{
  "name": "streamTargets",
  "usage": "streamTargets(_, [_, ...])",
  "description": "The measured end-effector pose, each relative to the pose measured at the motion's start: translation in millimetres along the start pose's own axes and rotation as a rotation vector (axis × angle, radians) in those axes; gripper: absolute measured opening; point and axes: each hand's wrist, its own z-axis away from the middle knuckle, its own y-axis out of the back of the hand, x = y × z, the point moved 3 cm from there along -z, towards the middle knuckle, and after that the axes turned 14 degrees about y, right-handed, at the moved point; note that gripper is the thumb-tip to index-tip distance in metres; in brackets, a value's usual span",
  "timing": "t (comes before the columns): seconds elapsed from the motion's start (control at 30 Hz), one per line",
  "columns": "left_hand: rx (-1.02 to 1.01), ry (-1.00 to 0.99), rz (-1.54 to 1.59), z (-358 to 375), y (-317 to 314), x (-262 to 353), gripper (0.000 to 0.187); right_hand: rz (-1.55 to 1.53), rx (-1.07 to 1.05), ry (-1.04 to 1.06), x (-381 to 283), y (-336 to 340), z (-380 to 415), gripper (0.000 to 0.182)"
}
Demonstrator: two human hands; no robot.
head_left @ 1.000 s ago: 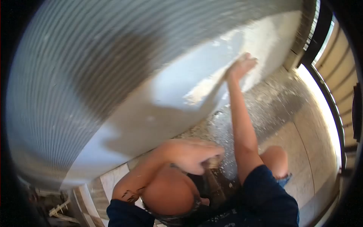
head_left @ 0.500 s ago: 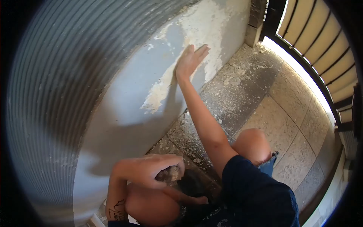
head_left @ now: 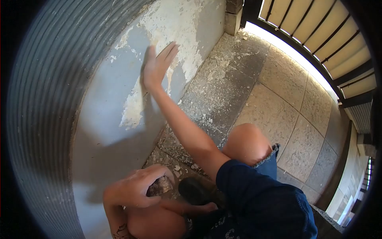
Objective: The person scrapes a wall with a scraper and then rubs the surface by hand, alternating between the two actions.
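Observation:
My right hand (head_left: 157,68) lies flat against the low wall (head_left: 104,135), on the patch where the paint has peeled to a pale layer. Its fingers are stretched out and the thumb stands apart; nothing is in it. Close to my bent knee, my left hand (head_left: 133,187) is curled, with the fingers arched over and the thumb below. A rough brown speckled patch (head_left: 160,186) shows between thumb and fingers; I cannot make out what it is. The peeled patch (head_left: 132,109) runs down the wall below my right hand.
Paint flakes (head_left: 211,95) litter the floor along the wall's foot. Corrugated sheet (head_left: 43,119) covers the wall's upper part. A barred gate (head_left: 310,32) stands at upper right, beyond stone tiles (head_left: 278,95). A dark shoe (head_left: 193,191) is beneath me.
The view has shifted, so wall, floor and both arms appear further left. My right hand is still flat on the peeled patch. My left hand stays curled near the knee.

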Motion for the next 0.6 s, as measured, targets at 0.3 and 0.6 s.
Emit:
streamTargets(0.3, [0.067,0.052,-0.105,-3,-3,17,0.041,0.104,-0.142,0.228,-16,0,100,0.096])
streamTargets(0.6, [0.102,0.066,-0.183,-12,-2,36,0.044,0.038,-0.295,0.258,-14,1,114,0.104])
